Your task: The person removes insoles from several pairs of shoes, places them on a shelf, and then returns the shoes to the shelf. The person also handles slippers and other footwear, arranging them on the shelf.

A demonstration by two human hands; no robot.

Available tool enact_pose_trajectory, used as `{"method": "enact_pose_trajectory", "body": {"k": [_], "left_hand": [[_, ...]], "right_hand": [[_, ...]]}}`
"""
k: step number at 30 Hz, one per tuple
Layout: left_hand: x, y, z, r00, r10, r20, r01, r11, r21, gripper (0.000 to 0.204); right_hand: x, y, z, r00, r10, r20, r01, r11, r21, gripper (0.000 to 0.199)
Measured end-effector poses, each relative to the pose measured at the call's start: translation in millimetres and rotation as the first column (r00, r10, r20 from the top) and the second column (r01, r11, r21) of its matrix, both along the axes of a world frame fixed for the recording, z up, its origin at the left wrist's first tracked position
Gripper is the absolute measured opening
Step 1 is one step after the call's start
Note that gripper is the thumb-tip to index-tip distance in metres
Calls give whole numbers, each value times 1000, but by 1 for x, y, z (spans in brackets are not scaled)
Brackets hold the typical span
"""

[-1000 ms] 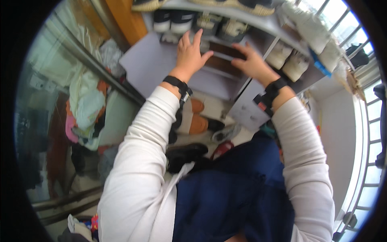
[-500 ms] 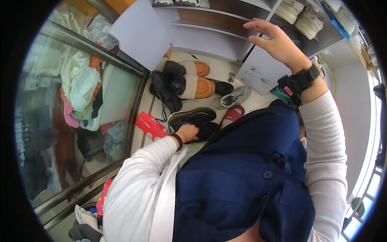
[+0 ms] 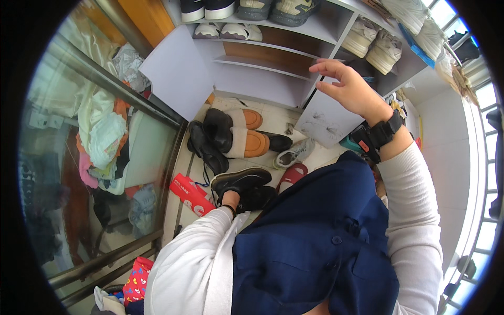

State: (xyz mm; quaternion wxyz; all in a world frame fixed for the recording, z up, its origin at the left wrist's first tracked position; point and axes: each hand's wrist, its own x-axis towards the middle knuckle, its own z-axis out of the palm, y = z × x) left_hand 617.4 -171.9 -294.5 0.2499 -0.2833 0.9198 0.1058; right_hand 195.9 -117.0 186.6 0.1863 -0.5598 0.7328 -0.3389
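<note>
My left hand reaches down to a pair of black shoes on the floor. It is closed at the opening of the nearer-left black shoe, which lies tipped with its tan-edged sole showing; my fingertips are hidden in it. The other black shoe lies against it, to the right. My right hand hangs in the air in front of the shoe cabinet, open, its fingers stretched and the thumb apart, holding nothing. A black strapped device sits on my right wrist.
Near the shoes lie a red box, black leather shoes, fleece slippers with tan soles, a grey sneaker and a red slipper. Cabinet doors stand open. A glass sliding door runs along the left.
The view has tilted up, so more cabinet shelves show. My left fingers, visible earlier, have sunk out of sight at the black shoe. My right hand stays raised and open.
</note>
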Motion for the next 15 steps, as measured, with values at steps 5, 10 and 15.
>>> {"method": "enact_pose_trajectory", "body": {"k": [5,10,15], "left_hand": [[9,-9,-29,954,-194,228,232,960,-154,24],[12,4,0,901,-245,359,298,949,-101,26],[4,2,17,910,-243,338,314,934,-174,26]], "right_hand": [[0,13,-5,996,13,83,-13,1000,2,31],[0,40,-5,1000,1,31,-2,1000,14,31],[-10,54,0,999,-40,15,39,998,57,30]]}}
